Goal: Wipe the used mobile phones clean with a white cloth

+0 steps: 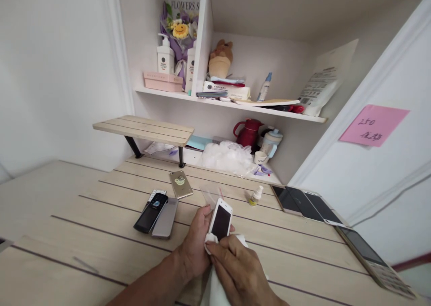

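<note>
A white smartphone [221,221] with a dark screen is tilted upright in my left hand [195,243], whose fingers wrap around its left side and back. My right hand [239,266] pinches a white cloth [211,238] and presses it against the phone's lower left corner. More of the cloth hangs down below my fingers. Just behind the phone lies a clear plastic bag [209,193] with a red strip. To its right stands a small spray bottle [256,196] with yellowish liquid at the bottom.
Left of my hands lie a black keypad phone [152,212], a grey phone [165,219] and a gold phone [181,184]. Several phones line the right edge, including a gold keypad phone [377,259]. A small raised shelf [144,130] stands back left; crumpled white plastic [229,157] lies behind.
</note>
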`<action>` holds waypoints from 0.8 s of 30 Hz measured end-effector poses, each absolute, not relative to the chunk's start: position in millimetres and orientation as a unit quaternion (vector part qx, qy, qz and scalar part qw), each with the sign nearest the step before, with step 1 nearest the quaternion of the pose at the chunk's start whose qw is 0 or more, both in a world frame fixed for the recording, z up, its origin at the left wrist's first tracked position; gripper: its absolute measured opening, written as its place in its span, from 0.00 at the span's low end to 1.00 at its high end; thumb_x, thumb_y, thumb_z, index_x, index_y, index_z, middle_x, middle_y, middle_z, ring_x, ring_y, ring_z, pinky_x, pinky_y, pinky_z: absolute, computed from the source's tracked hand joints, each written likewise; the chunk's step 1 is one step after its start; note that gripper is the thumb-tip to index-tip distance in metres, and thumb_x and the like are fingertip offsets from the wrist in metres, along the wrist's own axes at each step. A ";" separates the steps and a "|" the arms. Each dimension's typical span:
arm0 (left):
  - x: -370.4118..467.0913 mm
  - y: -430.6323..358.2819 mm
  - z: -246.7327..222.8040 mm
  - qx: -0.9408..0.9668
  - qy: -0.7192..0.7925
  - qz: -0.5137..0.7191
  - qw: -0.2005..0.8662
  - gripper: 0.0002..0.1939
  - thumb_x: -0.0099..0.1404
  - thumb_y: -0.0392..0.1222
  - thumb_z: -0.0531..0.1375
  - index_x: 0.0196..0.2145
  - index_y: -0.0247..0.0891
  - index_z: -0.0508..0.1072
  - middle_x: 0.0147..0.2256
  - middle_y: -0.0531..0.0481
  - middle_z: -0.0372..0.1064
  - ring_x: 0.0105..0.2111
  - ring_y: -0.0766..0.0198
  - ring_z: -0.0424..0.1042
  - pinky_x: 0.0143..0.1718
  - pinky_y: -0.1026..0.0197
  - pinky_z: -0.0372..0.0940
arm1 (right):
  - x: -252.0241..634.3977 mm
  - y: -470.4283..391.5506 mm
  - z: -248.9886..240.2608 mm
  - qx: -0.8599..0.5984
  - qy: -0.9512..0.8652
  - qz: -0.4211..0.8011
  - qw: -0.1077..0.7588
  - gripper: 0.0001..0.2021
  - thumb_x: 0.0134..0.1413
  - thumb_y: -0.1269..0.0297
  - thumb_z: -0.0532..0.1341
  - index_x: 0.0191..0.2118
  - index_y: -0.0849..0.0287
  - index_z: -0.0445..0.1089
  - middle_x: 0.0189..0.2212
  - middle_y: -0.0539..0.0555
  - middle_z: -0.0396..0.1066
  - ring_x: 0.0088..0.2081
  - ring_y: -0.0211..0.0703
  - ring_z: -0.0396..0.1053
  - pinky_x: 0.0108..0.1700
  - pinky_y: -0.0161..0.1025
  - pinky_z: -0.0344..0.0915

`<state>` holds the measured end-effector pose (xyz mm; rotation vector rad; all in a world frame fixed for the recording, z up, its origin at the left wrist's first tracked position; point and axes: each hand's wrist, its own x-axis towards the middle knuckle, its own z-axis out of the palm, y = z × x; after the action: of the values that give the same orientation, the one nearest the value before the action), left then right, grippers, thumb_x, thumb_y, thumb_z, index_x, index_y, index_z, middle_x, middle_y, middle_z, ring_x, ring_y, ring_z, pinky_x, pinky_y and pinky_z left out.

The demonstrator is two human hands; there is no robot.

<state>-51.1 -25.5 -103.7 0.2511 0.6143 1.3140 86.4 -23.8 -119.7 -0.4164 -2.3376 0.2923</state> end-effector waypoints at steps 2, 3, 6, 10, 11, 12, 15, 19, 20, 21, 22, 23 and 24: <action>-50.1 -25.7 -103.0 0.112 0.275 0.603 0.740 0.20 0.66 0.54 0.52 0.30 0.35 0.72 0.25 0.49 0.71 0.25 0.65 0.69 0.33 0.64 0.63 | 85.7 -23.1 -122.3 -0.178 -0.901 0.096 0.383 0.18 0.64 0.74 0.55 0.57 0.56 0.67 0.34 0.56 0.69 0.32 0.42 0.72 0.33 0.37 0.73; -49.7 -26.2 -102.2 0.112 0.273 0.604 0.741 0.20 0.66 0.54 0.52 0.31 0.35 0.72 0.25 0.49 0.71 0.25 0.65 0.69 0.33 0.64 0.63 | 85.5 -22.6 -123.3 -0.181 -0.899 0.088 0.388 0.18 0.64 0.73 0.56 0.57 0.56 0.67 0.33 0.56 0.69 0.31 0.42 0.72 0.32 0.37 0.73; -48.4 -29.2 -98.8 0.112 0.266 0.605 0.742 0.20 0.66 0.55 0.52 0.33 0.35 0.72 0.26 0.49 0.72 0.25 0.64 0.70 0.35 0.63 0.64 | 86.2 -20.6 -124.2 -0.171 -0.903 0.075 0.388 0.19 0.63 0.73 0.56 0.58 0.57 0.68 0.33 0.56 0.69 0.30 0.41 0.72 0.31 0.36 0.73; -43.6 -34.5 -92.4 0.137 0.233 0.591 0.760 0.21 0.64 0.56 0.55 0.37 0.35 0.74 0.30 0.48 0.74 0.32 0.58 0.74 0.42 0.59 0.65 | 91.3 -14.5 -119.1 -0.194 -0.891 0.082 0.402 0.20 0.64 0.74 0.54 0.60 0.55 0.66 0.34 0.56 0.68 0.31 0.41 0.72 0.32 0.36 0.73; -41.4 -35.5 -90.6 0.147 0.228 0.585 0.764 0.21 0.64 0.56 0.55 0.39 0.34 0.75 0.30 0.47 0.75 0.34 0.56 0.75 0.44 0.58 0.64 | 93.4 -11.6 -117.1 -0.206 -0.885 0.086 0.410 0.20 0.65 0.74 0.54 0.60 0.55 0.66 0.34 0.56 0.68 0.31 0.41 0.72 0.32 0.36 0.73; -38.9 -36.2 -88.8 0.158 0.226 0.579 0.767 0.22 0.64 0.56 0.56 0.41 0.34 0.75 0.31 0.46 0.75 0.37 0.54 0.75 0.46 0.57 0.64 | 95.9 -8.1 -115.0 -0.219 -0.878 0.090 0.417 0.20 0.65 0.73 0.53 0.60 0.55 0.65 0.34 0.56 0.68 0.32 0.41 0.72 0.33 0.37 0.73; -32.3 -36.9 -85.6 0.187 0.214 0.574 0.768 0.23 0.62 0.56 0.58 0.43 0.33 0.76 0.34 0.44 0.77 0.42 0.51 0.74 0.50 0.55 0.63 | 103.4 3.1 -109.2 -0.261 -0.853 0.100 0.440 0.19 0.66 0.72 0.53 0.59 0.53 0.66 0.35 0.56 0.68 0.34 0.42 0.72 0.36 0.38 0.73; -34.2 -40.8 -89.7 0.205 0.237 0.596 0.739 0.19 0.62 0.53 0.62 0.42 0.35 0.77 0.37 0.45 0.77 0.46 0.50 0.73 0.52 0.56 0.63 | 105.9 7.1 -105.2 -0.286 -0.831 0.103 0.465 0.18 0.67 0.71 0.53 0.58 0.54 0.67 0.35 0.55 0.68 0.35 0.43 0.72 0.38 0.39 0.73; -36.9 -42.4 -91.7 0.206 0.247 0.600 0.733 0.17 0.62 0.52 0.62 0.42 0.37 0.77 0.40 0.45 0.77 0.47 0.51 0.73 0.52 0.56 0.63 | 104.4 4.7 -105.1 -0.280 -0.835 0.107 0.462 0.18 0.67 0.72 0.53 0.58 0.54 0.67 0.35 0.55 0.68 0.34 0.42 0.72 0.37 0.39 0.73; -39.8 -44.0 -93.6 0.207 0.252 0.600 0.730 0.16 0.63 0.51 0.61 0.43 0.38 0.76 0.43 0.45 0.76 0.48 0.51 0.72 0.51 0.55 0.64 | 102.2 1.2 -105.1 -0.265 -0.843 0.114 0.454 0.18 0.66 0.72 0.52 0.58 0.55 0.67 0.35 0.55 0.68 0.34 0.42 0.72 0.36 0.38 0.73; -42.6 -45.3 -95.2 0.208 0.255 0.599 0.730 0.16 0.65 0.50 0.60 0.45 0.38 0.75 0.46 0.45 0.74 0.47 0.53 0.72 0.50 0.53 0.66 | 99.8 -2.7 -105.3 -0.243 -0.856 0.119 0.441 0.18 0.66 0.73 0.52 0.58 0.55 0.67 0.35 0.56 0.68 0.33 0.42 0.72 0.35 0.38 0.73; -44.8 -46.1 -96.3 0.209 0.256 0.597 0.731 0.16 0.66 0.49 0.59 0.48 0.39 0.73 0.48 0.45 0.72 0.47 0.54 0.72 0.49 0.51 0.67 | 97.5 -6.6 -105.5 -0.217 -0.870 0.121 0.425 0.18 0.66 0.73 0.53 0.58 0.55 0.66 0.34 0.56 0.68 0.33 0.42 0.73 0.35 0.37 0.73; -46.1 -46.4 -96.9 0.210 0.256 0.594 0.733 0.16 0.67 0.48 0.59 0.50 0.39 0.72 0.51 0.44 0.70 0.47 0.55 0.71 0.48 0.49 0.68 | 95.7 -9.7 -105.5 -0.193 -0.884 0.120 0.409 0.19 0.65 0.73 0.53 0.59 0.55 0.66 0.35 0.56 0.69 0.33 0.42 0.73 0.34 0.37 0.74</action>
<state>-46.1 -46.4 -96.9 0.4622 0.5632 1.3057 95.7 -9.7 -105.5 -0.4852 -2.2272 0.3017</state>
